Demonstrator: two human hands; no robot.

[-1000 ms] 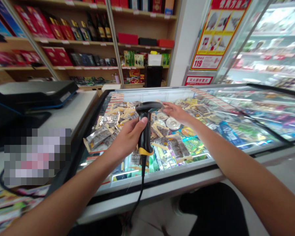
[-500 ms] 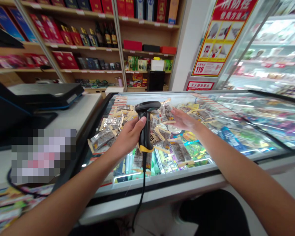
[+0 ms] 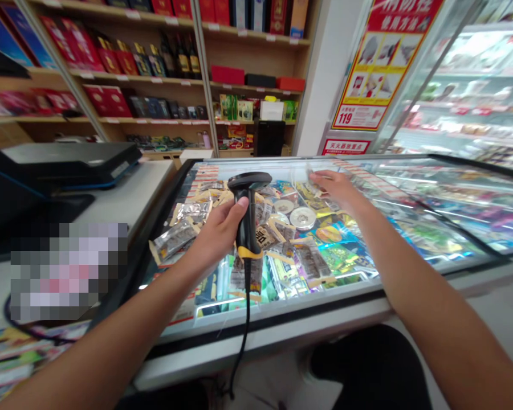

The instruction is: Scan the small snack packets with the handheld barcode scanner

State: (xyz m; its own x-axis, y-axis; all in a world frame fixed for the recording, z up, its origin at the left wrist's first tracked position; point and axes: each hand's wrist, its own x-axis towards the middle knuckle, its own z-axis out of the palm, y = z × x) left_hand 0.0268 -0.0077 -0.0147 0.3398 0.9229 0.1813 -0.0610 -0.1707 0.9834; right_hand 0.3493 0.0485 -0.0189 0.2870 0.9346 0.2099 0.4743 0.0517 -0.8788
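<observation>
My left hand (image 3: 226,223) is wrapped around the handle of a black barcode scanner (image 3: 248,213) with a yellow base, held upright over a glass-topped display freezer (image 3: 277,319). Its cable hangs down over the front edge. Beyond it on the right, my right hand (image 3: 333,187) is over the glass, fingers bent and pinched at a small snack packet (image 3: 310,172), which is blurred and mostly hidden. Brown-and-clear snack packets (image 3: 311,259) lie spread on the glass around the scanner. Two round silvery lids (image 3: 302,218) show right of it.
To the left is a counter (image 3: 151,176) with a flat black-topped device (image 3: 77,162) and a dark screen (image 3: 17,199). Shelves of boxes and bottles (image 3: 149,60) stand behind. A red and yellow sign (image 3: 385,62) hangs on the pillar; a lit display case (image 3: 474,97) is at right.
My right hand has moved right and away from the scanner, and the packet at its fingertips has left its earlier spot, uncovering the round lids. My left hand still holds the scanner.
</observation>
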